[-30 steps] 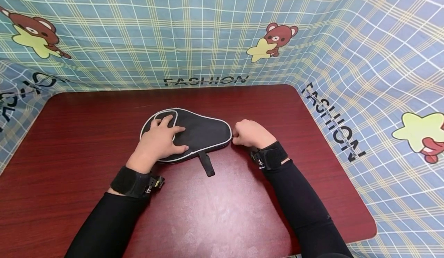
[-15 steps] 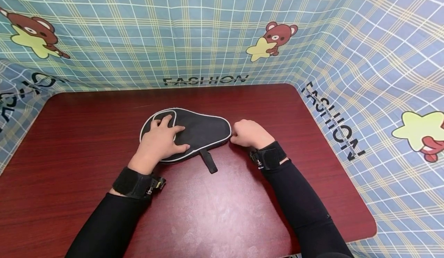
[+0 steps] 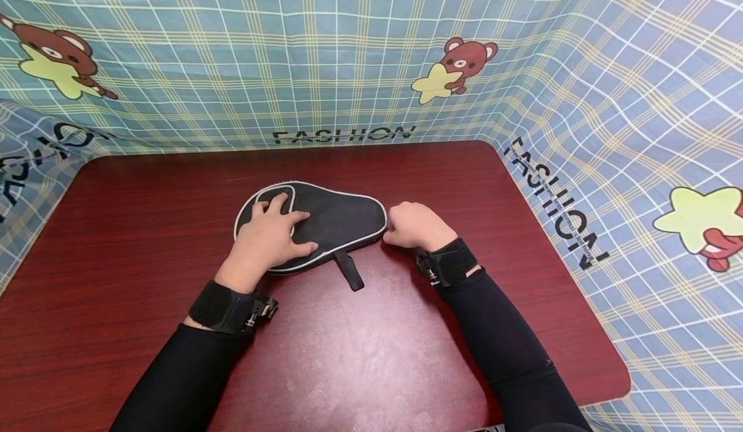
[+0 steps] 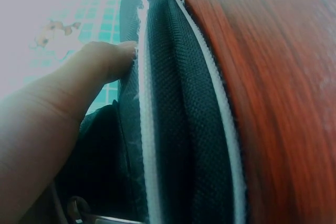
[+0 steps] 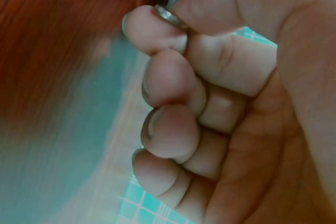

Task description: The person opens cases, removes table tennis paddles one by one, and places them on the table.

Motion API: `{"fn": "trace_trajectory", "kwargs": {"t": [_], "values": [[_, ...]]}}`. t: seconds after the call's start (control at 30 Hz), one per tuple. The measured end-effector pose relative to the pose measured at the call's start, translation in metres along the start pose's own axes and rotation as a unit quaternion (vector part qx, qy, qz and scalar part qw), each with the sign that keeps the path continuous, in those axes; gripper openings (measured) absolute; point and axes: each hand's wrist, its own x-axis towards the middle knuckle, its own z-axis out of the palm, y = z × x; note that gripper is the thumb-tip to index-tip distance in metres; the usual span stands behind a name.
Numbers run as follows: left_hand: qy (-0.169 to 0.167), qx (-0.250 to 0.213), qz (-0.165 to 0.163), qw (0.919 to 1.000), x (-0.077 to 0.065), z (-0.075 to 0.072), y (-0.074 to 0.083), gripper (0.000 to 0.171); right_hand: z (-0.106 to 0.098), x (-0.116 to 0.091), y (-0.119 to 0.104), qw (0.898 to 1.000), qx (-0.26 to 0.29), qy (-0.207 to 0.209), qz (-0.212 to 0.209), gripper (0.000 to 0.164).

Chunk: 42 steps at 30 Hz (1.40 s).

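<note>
A black table tennis paddle case [image 3: 339, 216] with white piping lies flat on the table, its narrow end to the right. My left hand [image 3: 264, 235] rests spread over the wide end and its small pocket. In the left wrist view the thumb presses the case's top edge, above the dark side wall [image 4: 184, 103]. At the narrow end, my right hand [image 3: 415, 225] has its fingers curled in. The right wrist view shows a small metal zipper pull [image 5: 170, 17] pinched between thumb and index finger. A short black strap [image 3: 349, 271] sticks out from the case's near side.
The dark red wooden table [image 3: 145, 213] has rounded corners. Checked blue cloth [image 3: 325, 51] with bears and stars hangs behind it and along the sides. A black band with a small camera sits on each wrist [image 3: 229, 306].
Over the past second the case has turned very slightly and its strap has shifted a little to the right. My right hand has edged slightly left; the left hand keeps its place on the case.
</note>
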Motion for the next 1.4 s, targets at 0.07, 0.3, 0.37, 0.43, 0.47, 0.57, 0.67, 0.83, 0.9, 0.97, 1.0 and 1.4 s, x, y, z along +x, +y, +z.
{"fn": "trace_trajectory", "kwargs": {"t": [0.07,0.3,0.37,0.43,0.47,0.57,0.67,0.83,0.9,0.97,1.0,1.4], "values": [[0.001,-0.001,-0.002,1.0000,0.000,0.000,0.000,0.072,0.000,0.000,-0.001,1.000,-0.004,0.003,-0.005,0.034],[0.005,-0.001,-0.002,1.0000,0.000,-0.001,0.001,0.071,0.000,-0.002,-0.005,0.999,-0.021,0.012,-0.028,0.032],[0.007,-0.001,-0.001,1.0000,0.000,-0.001,0.001,0.071,0.000,-0.002,-0.005,0.999,-0.027,0.016,-0.029,0.031],[0.007,-0.002,-0.002,1.0000,0.000,0.000,0.001,0.071,-0.001,-0.003,-0.006,0.999,-0.029,0.018,-0.031,0.030],[0.005,-0.002,-0.003,1.0000,0.000,0.000,0.001,0.072,-0.001,-0.004,-0.006,0.999,-0.028,0.017,-0.032,0.030],[-0.002,-0.003,-0.007,1.0000,0.000,0.002,0.001,0.072,-0.002,-0.005,-0.007,0.999,-0.026,0.010,-0.038,0.031],[-0.003,-0.003,-0.010,0.9999,0.000,0.003,0.001,0.073,-0.002,-0.006,-0.008,0.999,-0.026,0.005,-0.048,0.032],[0.002,-0.003,-0.010,0.9999,0.000,0.003,0.001,0.073,-0.002,-0.007,-0.013,0.998,-0.043,0.011,-0.053,0.032],[0.002,-0.002,-0.009,1.0000,0.000,0.003,0.001,0.073,-0.002,-0.007,-0.015,0.997,-0.047,0.010,-0.054,0.032],[0.002,-0.002,-0.010,0.9999,0.000,0.003,0.001,0.072,-0.002,-0.007,-0.016,0.997,-0.053,0.008,-0.052,0.032],[0.002,-0.001,-0.011,0.9999,0.000,0.003,0.001,0.072,-0.002,-0.007,-0.017,0.997,-0.054,0.007,-0.052,0.032],[0.001,-0.001,-0.013,0.9999,0.001,0.002,0.000,0.072,-0.005,-0.009,-0.031,0.997,-0.057,-0.003,-0.059,0.031]]}}
